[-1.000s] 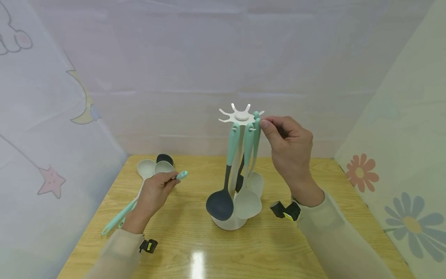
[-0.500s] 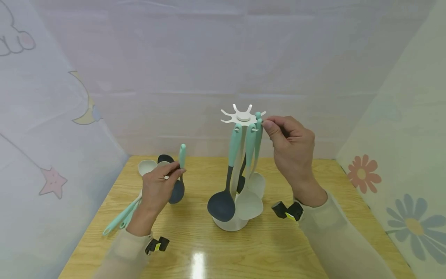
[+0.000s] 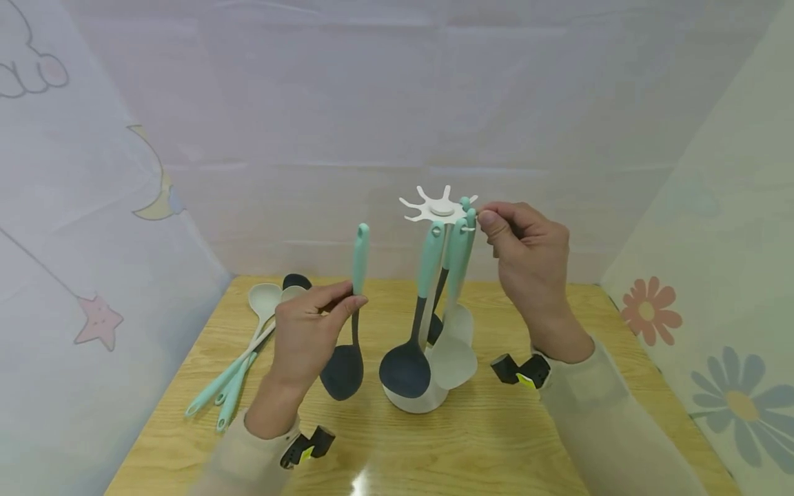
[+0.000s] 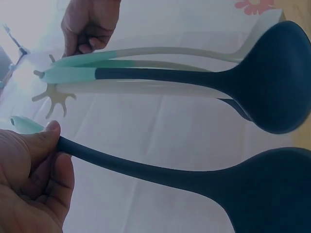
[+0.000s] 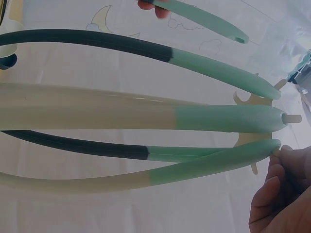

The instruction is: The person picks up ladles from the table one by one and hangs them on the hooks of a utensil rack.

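Note:
My left hand (image 3: 316, 331) pinches a dark spatula (image 3: 342, 372) low on its mint handle and holds it upright above the table, left of the white utensil stand (image 3: 442, 207). In the left wrist view, my thumb and fingers grip this spatula (image 4: 272, 189) near where the handle meets the dark shaft. My right hand (image 3: 530, 265) pinches a prong at the stand's right side, against the top of a mint handle (image 5: 218, 162). A dark ladle (image 3: 405, 368), a white-headed utensil (image 3: 455, 362) and other mint-handled utensils hang there. My right fingertips partly hide that prong.
Several utensils lie crossed on the wooden table (image 3: 372, 455) at the left, among them a white spoon (image 3: 265, 300) and one with a dark head (image 3: 297, 281). Patterned cloth (image 3: 347, 138) encloses the back and sides. Several bare prongs point backward and left on the stand.
My left hand has moved right with the spatula, toward the stand; the spatula has swung upright, handle end up. My right hand keeps pinching the prong, shifting only slightly with the view.

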Tool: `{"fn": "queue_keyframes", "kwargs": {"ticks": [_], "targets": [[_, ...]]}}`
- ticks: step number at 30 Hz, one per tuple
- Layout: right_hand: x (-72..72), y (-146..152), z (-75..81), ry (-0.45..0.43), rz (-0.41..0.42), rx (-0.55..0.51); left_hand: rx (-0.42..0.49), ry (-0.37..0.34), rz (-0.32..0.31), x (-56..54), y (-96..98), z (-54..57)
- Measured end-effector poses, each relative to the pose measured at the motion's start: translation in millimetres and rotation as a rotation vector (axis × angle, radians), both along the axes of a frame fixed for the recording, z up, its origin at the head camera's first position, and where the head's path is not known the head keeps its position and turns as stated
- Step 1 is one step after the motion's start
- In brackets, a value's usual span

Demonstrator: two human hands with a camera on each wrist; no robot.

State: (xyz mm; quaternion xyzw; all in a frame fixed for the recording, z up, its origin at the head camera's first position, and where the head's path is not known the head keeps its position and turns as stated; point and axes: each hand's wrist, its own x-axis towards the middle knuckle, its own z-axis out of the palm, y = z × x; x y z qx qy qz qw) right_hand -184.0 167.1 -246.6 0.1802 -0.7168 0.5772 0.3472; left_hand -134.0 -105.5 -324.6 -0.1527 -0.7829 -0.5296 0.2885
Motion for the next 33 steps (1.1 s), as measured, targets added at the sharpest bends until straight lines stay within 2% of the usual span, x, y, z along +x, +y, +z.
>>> {"fn": "queue_keyframes", "kwargs": {"ticks": [3, 6, 11, 16, 22, 28, 33], "targets": [[-0.1, 1, 0.7, -0.011, 0.003, 0.005, 0.007, -0.081, -0.008, 2.6, 8.0, 8.2], [-0.2, 2, 1.5, -0.026, 0.008, 0.0, 0.007, -0.123, -0.027, 2.3, 15.4, 17.0], [0.3, 4, 2.0, -0.051, 0.013, -0.015, -0.022, -0.16, -0.038, -0.3, 25.7, 29.8], [0.9, 4, 1.2, -0.059, 0.011, -0.012, -0.066, -0.184, -0.035, -2.1, 31.2, 36.3], [0.8, 4, 1.5, -0.053, 0.015, -0.01, -0.105, -0.201, -0.04, -3.5, 34.2, 36.1], [0.6, 4, 2.0, -0.05, 0.019, -0.014, -0.081, -0.253, -0.083, -10.5, 38.5, 31.9], [1.0, 4, 2.3, -0.057, 0.017, -0.01, -0.067, -0.23, -0.089, -18.1, 42.2, 24.7]]}}
